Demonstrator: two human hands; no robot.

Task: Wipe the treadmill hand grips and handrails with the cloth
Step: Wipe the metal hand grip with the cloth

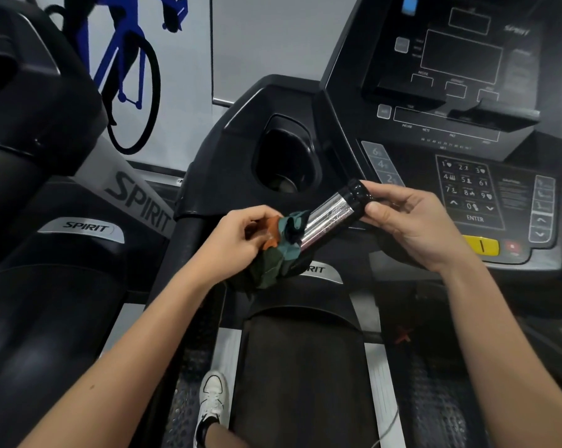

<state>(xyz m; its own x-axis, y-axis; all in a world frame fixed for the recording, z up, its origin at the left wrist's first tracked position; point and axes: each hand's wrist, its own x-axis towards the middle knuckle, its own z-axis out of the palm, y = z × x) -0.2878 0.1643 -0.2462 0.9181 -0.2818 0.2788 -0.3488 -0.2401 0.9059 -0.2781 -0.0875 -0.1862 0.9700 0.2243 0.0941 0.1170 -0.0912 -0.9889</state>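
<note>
Chrome hand grip (329,218) slants up toward the console (347,101), and I see my right hand (412,227) pinching its black end cap while my left hand (237,240) clutches the bunched green-and-orange cloth (279,253) against its lower end.

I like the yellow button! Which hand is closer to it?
Right. The right hand holds the shiny hand grip just left of the yellow button; the left hand holds the cloth farther left.

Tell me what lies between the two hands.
In the head view, the bunched cloth gripped by the left hand, then the chrome hand grip, whose black end the right hand holds.
</note>
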